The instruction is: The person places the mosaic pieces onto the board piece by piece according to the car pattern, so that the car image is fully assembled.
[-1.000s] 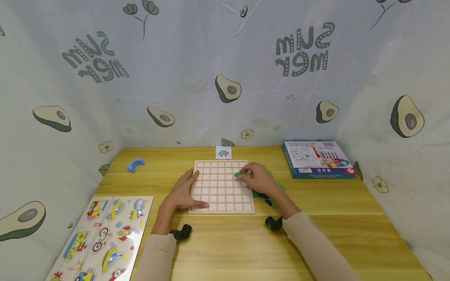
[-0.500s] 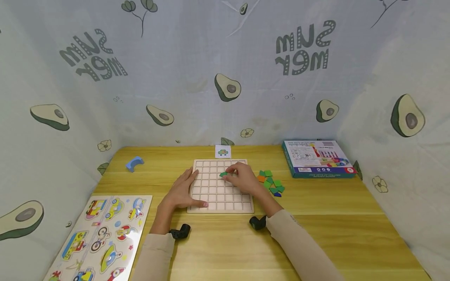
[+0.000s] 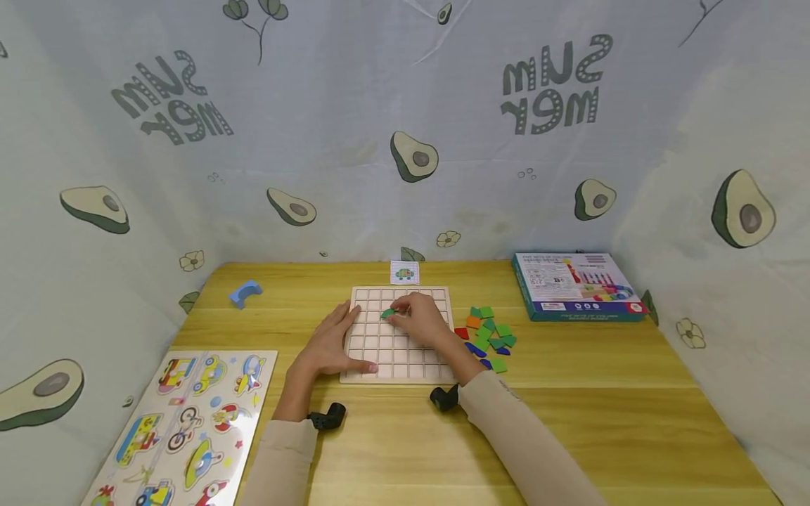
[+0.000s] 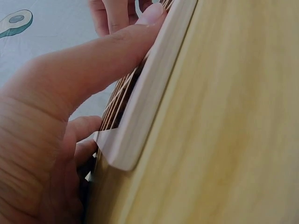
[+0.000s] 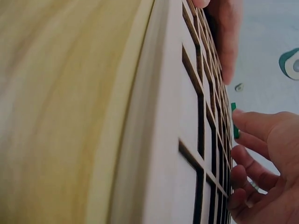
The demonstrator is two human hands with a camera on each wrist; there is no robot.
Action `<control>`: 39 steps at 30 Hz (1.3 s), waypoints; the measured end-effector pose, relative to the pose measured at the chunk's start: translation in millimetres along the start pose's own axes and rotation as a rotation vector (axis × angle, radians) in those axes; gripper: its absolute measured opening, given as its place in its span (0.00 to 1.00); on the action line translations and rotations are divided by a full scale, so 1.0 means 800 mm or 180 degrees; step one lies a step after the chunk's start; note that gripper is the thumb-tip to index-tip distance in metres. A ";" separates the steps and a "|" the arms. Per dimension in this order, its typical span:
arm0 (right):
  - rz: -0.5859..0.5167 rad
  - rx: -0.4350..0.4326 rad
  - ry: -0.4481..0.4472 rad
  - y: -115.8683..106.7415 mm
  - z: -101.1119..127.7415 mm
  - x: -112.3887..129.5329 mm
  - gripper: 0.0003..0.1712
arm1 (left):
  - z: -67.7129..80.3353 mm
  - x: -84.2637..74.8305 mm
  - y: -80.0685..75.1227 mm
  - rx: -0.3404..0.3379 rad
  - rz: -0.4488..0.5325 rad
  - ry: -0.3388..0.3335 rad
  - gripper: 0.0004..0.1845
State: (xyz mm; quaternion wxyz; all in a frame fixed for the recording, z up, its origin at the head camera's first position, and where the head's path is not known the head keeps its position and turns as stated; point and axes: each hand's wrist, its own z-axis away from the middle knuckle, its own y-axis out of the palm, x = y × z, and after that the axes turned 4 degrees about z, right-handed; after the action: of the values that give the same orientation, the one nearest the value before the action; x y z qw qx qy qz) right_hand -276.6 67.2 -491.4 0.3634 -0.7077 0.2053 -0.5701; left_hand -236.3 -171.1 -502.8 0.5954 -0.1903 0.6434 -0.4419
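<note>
A pale wooden grid board (image 3: pixel 397 355) lies in the middle of the table. My left hand (image 3: pixel 329 344) rests flat on its left edge, thumb along the front rim; the left wrist view shows that thumb (image 4: pixel 93 70) pressing the board's rim (image 4: pixel 145 107). My right hand (image 3: pixel 414 318) is over the board's upper middle and pinches a small green tile (image 3: pixel 387 313). In the right wrist view the green tile (image 5: pixel 234 122) shows edge-on at the fingertips above the grid board (image 5: pixel 191 112).
A heap of green, orange, red and blue tiles (image 3: pixel 487 336) lies right of the board. A small pattern card (image 3: pixel 404 272) leans behind it. A blue arch block (image 3: pixel 244 293), a vehicle puzzle (image 3: pixel 183 429) and a game box (image 3: pixel 577 284) sit around.
My right hand has carried the green tile leftward across the board, from its right edge to the upper middle. The left hand has stayed in place.
</note>
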 end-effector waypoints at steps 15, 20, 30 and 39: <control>0.0042 0.0029 0.0025 -0.001 0.000 0.002 0.14 | -0.003 -0.003 0.000 -0.0014 0.0042 0.0020 0.71; -0.0027 -0.0003 0.0014 -0.001 0.002 0.001 0.16 | -0.002 -0.003 -0.001 0.0005 0.0029 -0.0006 0.72; -0.0330 -0.0191 0.0063 -0.020 0.017 -0.007 0.14 | 0.000 -0.002 0.000 -0.0037 0.0053 -0.0027 0.72; -0.0168 -0.0402 -0.0074 -0.065 0.037 -0.032 0.16 | 0.001 -0.003 0.003 -0.0066 0.0094 0.0007 0.73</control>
State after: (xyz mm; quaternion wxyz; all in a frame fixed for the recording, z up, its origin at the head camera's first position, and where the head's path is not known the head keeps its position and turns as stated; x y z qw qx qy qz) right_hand -261.7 127.3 -471.9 0.3053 -0.7409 0.2179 -0.5571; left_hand -234.7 -168.4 -503.1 0.5991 -0.1865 0.6514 -0.4266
